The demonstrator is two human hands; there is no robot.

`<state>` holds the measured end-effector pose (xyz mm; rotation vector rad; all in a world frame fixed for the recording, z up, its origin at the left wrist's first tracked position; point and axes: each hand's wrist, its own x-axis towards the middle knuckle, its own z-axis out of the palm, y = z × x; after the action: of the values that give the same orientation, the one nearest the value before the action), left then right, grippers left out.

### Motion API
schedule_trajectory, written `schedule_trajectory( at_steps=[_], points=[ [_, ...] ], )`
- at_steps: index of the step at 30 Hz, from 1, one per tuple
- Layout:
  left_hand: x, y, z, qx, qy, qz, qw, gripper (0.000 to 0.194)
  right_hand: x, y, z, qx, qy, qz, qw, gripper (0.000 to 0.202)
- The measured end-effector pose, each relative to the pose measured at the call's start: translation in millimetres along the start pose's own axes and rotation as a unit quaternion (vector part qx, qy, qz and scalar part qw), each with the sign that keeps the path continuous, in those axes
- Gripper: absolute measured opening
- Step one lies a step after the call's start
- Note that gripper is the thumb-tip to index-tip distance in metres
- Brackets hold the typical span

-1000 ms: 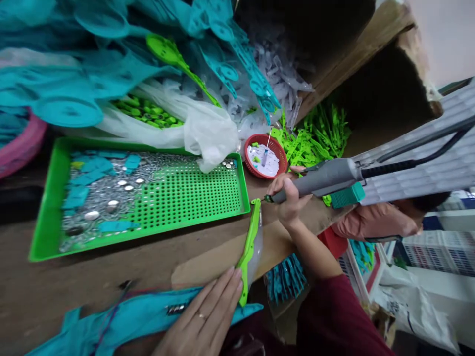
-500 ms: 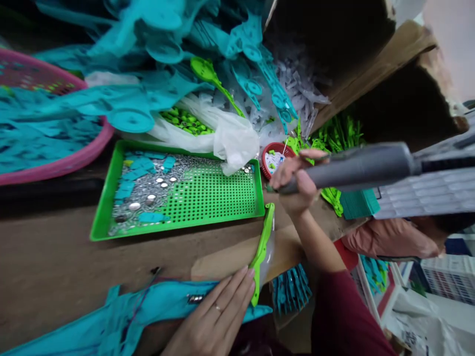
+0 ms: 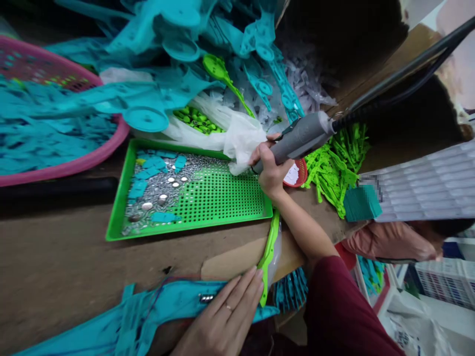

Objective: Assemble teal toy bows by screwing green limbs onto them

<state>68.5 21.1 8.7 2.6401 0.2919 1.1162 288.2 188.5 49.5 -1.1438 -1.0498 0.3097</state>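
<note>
My right hand (image 3: 272, 170) is wrapped round a grey power screwdriver (image 3: 302, 138), its tip end over the right part of a green tray (image 3: 189, 230) holding small screws and metal discs. My left hand (image 3: 226, 314) lies with its fingers stretched out on a long teal plastic part (image 3: 170, 299), fingertips against a lime-green plastic strip (image 3: 270, 247). A small metal spring-like piece (image 3: 206, 298) sits on the teal part beside my left fingers. Under my left palm the surface is hidden.
A pink basket (image 3: 120, 136) of teal pieces stands at the left. Teal parts and a white plastic bag (image 3: 241, 136) lie behind the tray. At the right are a red basket (image 3: 302, 175), green parts (image 3: 326, 168), a teal stack (image 3: 361, 202) and a person's pink sleeve (image 3: 389, 240).
My right hand has moved left and up with the screwdriver, which now tilts up toward the right, over the tray's corner. My left hand keeps its place on the teal part. The view has shifted slightly.
</note>
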Motion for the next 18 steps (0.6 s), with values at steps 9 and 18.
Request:
schedule_trajectory(
  at_steps=[9,18],
  points=[
    [3,-2,4.8,-0.021,-0.010,-0.033,0.999,0.040,1,4,-2,0.029,-0.001,-0.018,0.999,0.030],
    [4,1,1.9,-0.005,-0.008,-0.016,1.000,0.036,-1,-43,-9,0.008,0.050,0.019,0.999,0.027]
  ],
)
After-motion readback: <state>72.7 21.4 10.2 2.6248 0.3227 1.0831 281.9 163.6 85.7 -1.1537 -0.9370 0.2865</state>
